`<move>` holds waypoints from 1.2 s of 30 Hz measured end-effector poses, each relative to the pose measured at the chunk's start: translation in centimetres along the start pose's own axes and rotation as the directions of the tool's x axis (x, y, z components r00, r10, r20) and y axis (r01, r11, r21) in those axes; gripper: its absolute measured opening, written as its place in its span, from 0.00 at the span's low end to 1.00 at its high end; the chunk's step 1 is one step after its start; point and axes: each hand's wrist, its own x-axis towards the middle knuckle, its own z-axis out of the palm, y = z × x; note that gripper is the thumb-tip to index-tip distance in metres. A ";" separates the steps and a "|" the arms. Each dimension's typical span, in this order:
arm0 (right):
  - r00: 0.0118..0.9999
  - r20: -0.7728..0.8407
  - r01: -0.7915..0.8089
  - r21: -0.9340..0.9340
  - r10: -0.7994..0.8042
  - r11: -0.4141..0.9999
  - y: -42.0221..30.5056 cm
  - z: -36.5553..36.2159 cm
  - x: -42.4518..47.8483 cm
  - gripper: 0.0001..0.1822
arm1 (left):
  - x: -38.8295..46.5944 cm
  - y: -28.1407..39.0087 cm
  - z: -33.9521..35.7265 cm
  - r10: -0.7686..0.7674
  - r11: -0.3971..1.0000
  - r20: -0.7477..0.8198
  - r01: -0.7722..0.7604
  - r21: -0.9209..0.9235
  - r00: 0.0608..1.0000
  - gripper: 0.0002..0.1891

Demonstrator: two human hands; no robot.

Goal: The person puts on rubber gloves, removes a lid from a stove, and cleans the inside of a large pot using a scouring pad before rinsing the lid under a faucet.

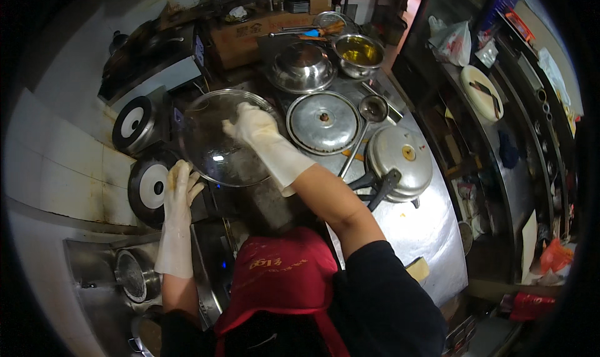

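Note:
Both my hands wear long, pale rubber gloves. My right hand (pixel 253 122) is over a large round clear glass lid (pixel 220 162), thumb spread from its bent fingers. Whether it grips a knob is hidden under the glove. Beside the lid's lower left rim is my left hand (pixel 180 183), fingers apart. Whether it touches the rim cannot be told. Dark cooktop shows through and below the glass.
Right of the lid, a steel counter (pixel 422 235) bears a flat metal lid (pixel 323 122), a ladle (pixel 373 108), a pressure cooker (pixel 401 157) and a pot of yellow liquid (pixel 358 54). Shelving (pixel 487 141) runs along the right. At lower left stands a metal pot (pixel 133 275).

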 end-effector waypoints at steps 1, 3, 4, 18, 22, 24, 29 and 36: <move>0.990 0.053 -0.136 0.130 0.130 0.982 -1.1 -3.3 -1.1 0.36 | 0.7 -1.7 -2.4 0.008 0.995 -0.077 0.000 0.104 0.997 0.38; 0.954 0.073 -0.300 0.235 0.292 0.924 1.0 -6.9 -1.6 0.34 | 4.4 -5.5 -5.5 0.091 0.924 -0.124 -0.037 0.382 0.988 0.35; 0.951 0.019 -0.304 0.218 0.307 0.927 2.8 -6.5 -0.7 0.34 | 4.5 -4.0 -4.8 0.093 0.895 -0.154 -0.015 0.445 0.984 0.35; 0.950 -0.075 -0.293 0.129 0.304 0.947 0.9 -4.6 29.5 0.35 | 28.5 -6.2 -16.5 0.134 0.991 -0.331 -0.125 0.049 0.934 0.18; 0.936 -0.124 -0.302 0.192 0.328 0.934 1.0 -3.8 39.8 0.34 | 33.1 -5.0 -19.6 0.034 0.994 -0.433 0.013 0.104 0.901 0.14; 0.938 -0.114 -0.293 0.247 0.328 0.923 4.4 -2.0 44.8 0.33 | 35.2 -4.5 -20.6 0.108 0.989 -0.341 -0.066 0.131 0.934 0.11; 0.829 -0.222 -0.464 0.240 0.514 0.853 7.7 0.2 54.9 0.31 | 38.0 -3.3 -22.7 0.100 0.986 -0.262 -0.060 0.157 0.960 0.14; 0.705 -0.091 -0.612 0.424 0.704 0.668 19.4 1.3 63.8 0.31 | 44.6 -2.9 -19.3 0.088 0.986 -0.356 -0.132 -0.101 0.930 0.09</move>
